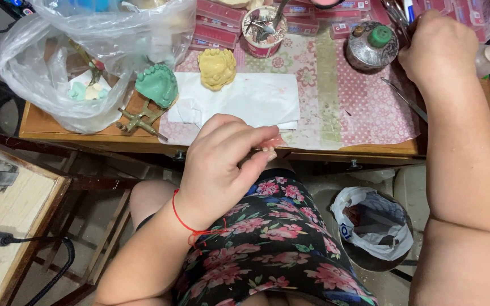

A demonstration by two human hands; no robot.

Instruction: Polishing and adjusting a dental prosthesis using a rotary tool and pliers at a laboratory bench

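Left hand (pixel 222 164) pinching small pink denture piece with pale teeth (pixel 270 144) between fingertips; right hand (pixel 439 48) curling closed around thin metal tool (pixel 404 97) near round metal burner (pixel 371 46).

Green dental cast (pixel 157 85), yellow cast (pixel 217 68), pink dotted mat (pixel 364 107) (floral strip too), red wrist string (pixel 184 218).

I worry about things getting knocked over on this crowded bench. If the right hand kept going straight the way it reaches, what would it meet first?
Probably the stacked pink boxes at the bench's back edge, just beyond the right hand; depth is unclear.
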